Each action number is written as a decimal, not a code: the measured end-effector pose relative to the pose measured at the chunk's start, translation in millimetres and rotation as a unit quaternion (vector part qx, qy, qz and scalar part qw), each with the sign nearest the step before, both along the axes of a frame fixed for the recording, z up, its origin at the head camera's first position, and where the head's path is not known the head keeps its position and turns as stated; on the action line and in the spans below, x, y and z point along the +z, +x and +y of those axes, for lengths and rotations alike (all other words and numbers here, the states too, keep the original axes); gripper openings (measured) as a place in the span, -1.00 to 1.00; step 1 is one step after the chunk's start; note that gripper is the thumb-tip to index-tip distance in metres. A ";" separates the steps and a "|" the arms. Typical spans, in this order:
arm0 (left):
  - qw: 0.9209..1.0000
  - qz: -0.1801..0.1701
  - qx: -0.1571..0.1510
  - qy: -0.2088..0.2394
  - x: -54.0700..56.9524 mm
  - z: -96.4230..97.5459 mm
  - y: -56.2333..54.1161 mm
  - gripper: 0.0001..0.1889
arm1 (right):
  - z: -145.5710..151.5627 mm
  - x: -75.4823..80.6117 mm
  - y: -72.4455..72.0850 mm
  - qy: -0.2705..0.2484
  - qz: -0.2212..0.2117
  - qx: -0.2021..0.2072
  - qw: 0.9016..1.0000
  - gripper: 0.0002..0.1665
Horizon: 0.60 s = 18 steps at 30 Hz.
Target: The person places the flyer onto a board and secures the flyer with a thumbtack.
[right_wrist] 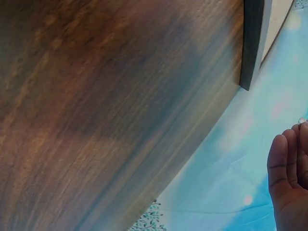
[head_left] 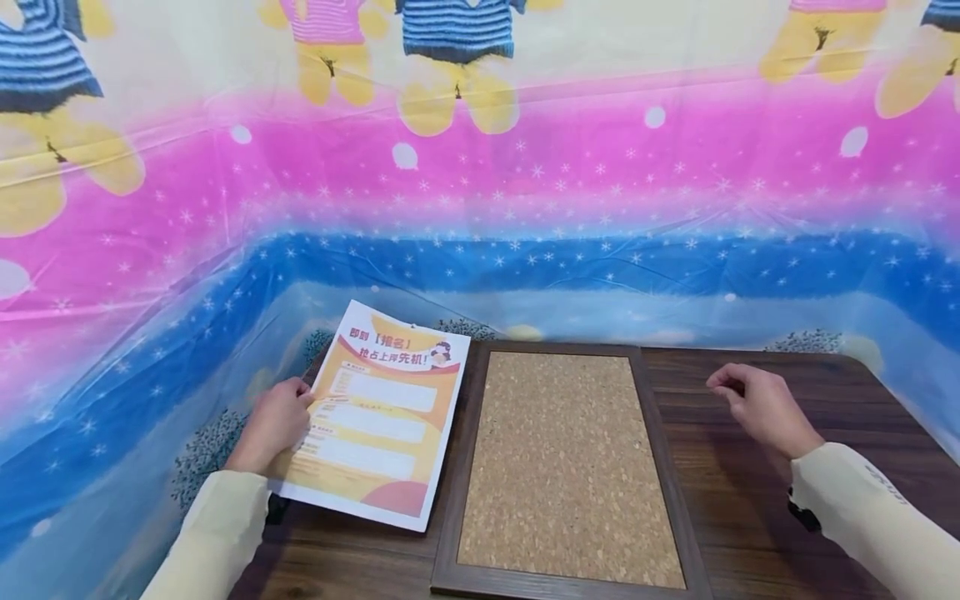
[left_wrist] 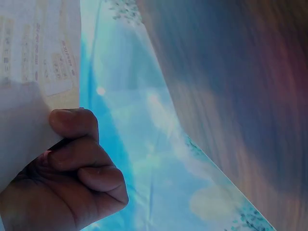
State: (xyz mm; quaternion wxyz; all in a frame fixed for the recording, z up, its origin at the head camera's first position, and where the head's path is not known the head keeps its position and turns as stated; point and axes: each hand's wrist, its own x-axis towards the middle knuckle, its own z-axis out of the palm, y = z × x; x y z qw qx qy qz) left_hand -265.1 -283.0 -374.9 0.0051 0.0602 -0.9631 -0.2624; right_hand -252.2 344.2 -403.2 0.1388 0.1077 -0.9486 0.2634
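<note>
My left hand (head_left: 277, 421) grips the left edge of a printed orange-and-white paper sheet (head_left: 382, 479), held tilted above the left side of the table. In the left wrist view, the curled fingers (left_wrist: 103, 180) lie against the sheet's back (left_wrist: 24, 120). A cork board (head_left: 562, 467) in a dark wooden frame lies on the table, just right of the sheet. Over the table's right side, my right hand (head_left: 768, 408) pinches a small clear piece (right_wrist: 301, 121) at its fingertips; its kind I cannot tell.
The dark wood table (head_left: 757, 517) has a rounded far right corner. Behind it and along both sides hangs a patterned pink and blue cloth (head_left: 585, 175). The board's frame (head_left: 446, 533) stands slightly raised above the tabletop.
</note>
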 end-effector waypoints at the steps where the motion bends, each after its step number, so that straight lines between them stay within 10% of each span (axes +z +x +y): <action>1: 1.000 -0.001 -0.005 0.001 1.0 3.8 -0.6 -0.75 | -0.6 0.7 -0.3 -0.001 0.002 0.002 1.000 -0.88; 18: 0.999 -0.023 -0.027 0.023 -13.2 76.5 -20.4 -0.77 | -9.4 6.6 -2.0 -0.006 0.006 -0.004 1.000 -0.88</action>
